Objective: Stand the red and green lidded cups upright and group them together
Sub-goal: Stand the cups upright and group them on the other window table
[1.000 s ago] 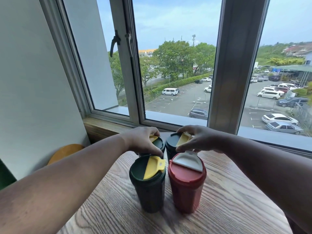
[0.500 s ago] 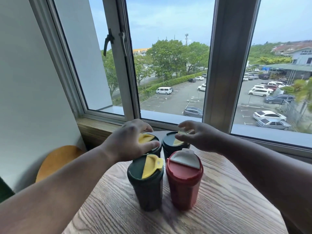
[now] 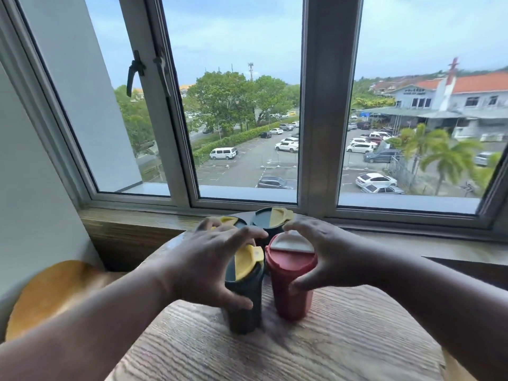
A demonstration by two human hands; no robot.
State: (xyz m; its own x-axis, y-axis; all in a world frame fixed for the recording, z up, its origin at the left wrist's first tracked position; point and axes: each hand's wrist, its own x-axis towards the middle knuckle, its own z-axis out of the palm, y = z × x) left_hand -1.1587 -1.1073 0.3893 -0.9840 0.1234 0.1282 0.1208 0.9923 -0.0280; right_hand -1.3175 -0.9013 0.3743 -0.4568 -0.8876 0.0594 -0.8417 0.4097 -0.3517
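Four lidded cups stand upright in a tight cluster on the wooden table (image 3: 302, 350). At the front left is a dark green cup (image 3: 244, 317) with a yellow flap. My left hand (image 3: 203, 259) curves round it, fingers behind the lid and thumb on its front. Beside it is the red cup (image 3: 286, 273) with a white flap. My right hand (image 3: 330, 257) wraps it the same way from the right. Two more green cups stand behind, the left one (image 3: 233, 221) mostly hidden by my fingers, the right one (image 3: 270, 218) showing its lid.
A wooden window sill (image 3: 123, 224) and a metal-framed window (image 3: 321, 133) run just behind the cups. A round yellow seat or board (image 3: 55, 292) sits low at the left by the white wall. The table's curved edge falls away on the left and right.
Both hands left the lids of the two rear green cups and came back toward me onto the front green cup and the red cup. The camera tilted and shifted.
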